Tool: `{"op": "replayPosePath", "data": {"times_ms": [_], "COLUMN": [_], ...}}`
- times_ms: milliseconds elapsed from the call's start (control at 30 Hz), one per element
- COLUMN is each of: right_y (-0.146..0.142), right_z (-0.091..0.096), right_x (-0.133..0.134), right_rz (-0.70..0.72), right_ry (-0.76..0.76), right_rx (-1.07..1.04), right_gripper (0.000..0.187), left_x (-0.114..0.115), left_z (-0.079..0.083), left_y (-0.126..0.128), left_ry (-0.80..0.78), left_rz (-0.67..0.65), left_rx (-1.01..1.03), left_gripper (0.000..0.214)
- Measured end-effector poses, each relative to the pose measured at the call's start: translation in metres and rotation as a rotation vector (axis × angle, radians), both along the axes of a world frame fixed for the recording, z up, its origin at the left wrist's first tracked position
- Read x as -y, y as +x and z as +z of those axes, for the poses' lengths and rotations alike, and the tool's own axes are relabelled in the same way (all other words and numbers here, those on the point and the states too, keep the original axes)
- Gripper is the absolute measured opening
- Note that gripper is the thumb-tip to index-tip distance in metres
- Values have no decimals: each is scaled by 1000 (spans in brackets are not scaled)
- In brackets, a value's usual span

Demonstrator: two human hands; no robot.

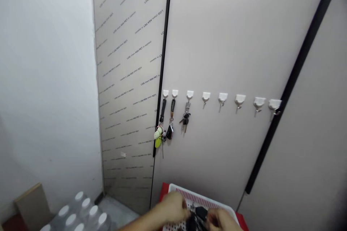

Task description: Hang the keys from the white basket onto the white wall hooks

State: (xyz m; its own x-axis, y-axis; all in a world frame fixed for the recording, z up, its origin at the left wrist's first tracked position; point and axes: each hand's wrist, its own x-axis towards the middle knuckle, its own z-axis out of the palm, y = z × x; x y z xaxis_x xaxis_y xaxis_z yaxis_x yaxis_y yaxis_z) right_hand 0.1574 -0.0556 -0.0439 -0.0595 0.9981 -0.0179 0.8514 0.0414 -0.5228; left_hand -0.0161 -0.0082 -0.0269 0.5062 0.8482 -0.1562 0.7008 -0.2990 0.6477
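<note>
At the bottom edge both my hands meet over a white plastic basket (187, 191). My left hand (173, 207) is curled, its fingertips on a dark bunch of keys (199, 214). From the right, my right hand (223, 220) pinches the same bunch. The keys hang just above the basket's inside. On the wall ahead runs a row of several white hooks (222, 97). The three leftmost carry key sets: one with a green tag (158, 139), one with a black fob (170, 131), and one small dark bunch (185, 118). The other hooks are bare.
The basket rests on something red (163, 189). Several capped plastic bottles (78, 213) stand at the lower left beside a wooden board (32, 205). A film-covered panel (127, 79) and black vertical strips (162, 65) line the wall.
</note>
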Motion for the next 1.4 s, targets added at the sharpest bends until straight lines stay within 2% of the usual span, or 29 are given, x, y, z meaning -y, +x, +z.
{"op": "replayPosePath", "data": {"times_ms": [67, 100, 167, 233, 300, 367, 467, 533, 600, 667, 767, 833, 900, 1000, 1067, 1133, 1267, 1400], "right_y": [0, -2, -7, -18, -32, -47, -66, -73, -76, -76, -73, -71, -72, -75, -77, -77, -75, -73], "right_z": [21, 35, 70, 107, 140, 162, 176, 178, 178, 179, 189, 202, 217, 240, 252, 261, 266, 262], "right_x": [-13, -21, -42, -65, -87, -106, -128, -136, -138, -136, -131, -130, -132, -135, -135, -131, -119, -108], "right_rz": [-13, -28, -66, -153, -239, -281, -342, -378, -373, -361, -369, -337, -276, -252, -274, -281, -244, -131], "right_ry": [50, 105, 252, 426, 557, 639, 683, 676, 671, 709, 810, 841, 852, 859, 840, 782, 605, 451], "right_rx": [27, 26, -16, -117, -220, -313, -353, -314, -287, -287, -340, -434, -540, -603, -576, -547, -574, -469], "right_gripper": [14, 15, 16, 23, 33, 40, 42, 36, 27, 24, 25, 23, 22, 22, 20, 18, 11, 8], "left_x": [-20, -31, -56, -78, -95, -106, -111, -111, -111, -112, -112, -112, -110, -109, -110, -110, -110, -113], "left_z": [30, 47, 78, 103, 119, 127, 134, 138, 140, 142, 145, 154, 171, 207, 231, 250, 274, 293], "left_y": [-10, -16, -25, -29, -26, -17, 1, 8, 8, 4, -7, -13, -16, -18, -18, -19, -22, -31], "left_ry": [161, 280, 560, 717, 713, 636, 540, 476, 419, 410, 460, 505, 557, 594, 526, 390, 164, 114], "left_rz": [97, 206, 426, 597, 678, 720, 805, 843, 829, 757, 630, 562, 517, 481, 447, 398, 378, 445], "left_rx": [135, 229, 392, 471, 492, 481, 457, 446, 450, 487, 606, 714, 822, 964, 1064, 1170, 1345, 1425], "left_gripper": [24, 26, 30, 40, 50, 57, 63, 57, 40, 24, 17, 15, 13, 10, 8, 5, 3, 5]}}
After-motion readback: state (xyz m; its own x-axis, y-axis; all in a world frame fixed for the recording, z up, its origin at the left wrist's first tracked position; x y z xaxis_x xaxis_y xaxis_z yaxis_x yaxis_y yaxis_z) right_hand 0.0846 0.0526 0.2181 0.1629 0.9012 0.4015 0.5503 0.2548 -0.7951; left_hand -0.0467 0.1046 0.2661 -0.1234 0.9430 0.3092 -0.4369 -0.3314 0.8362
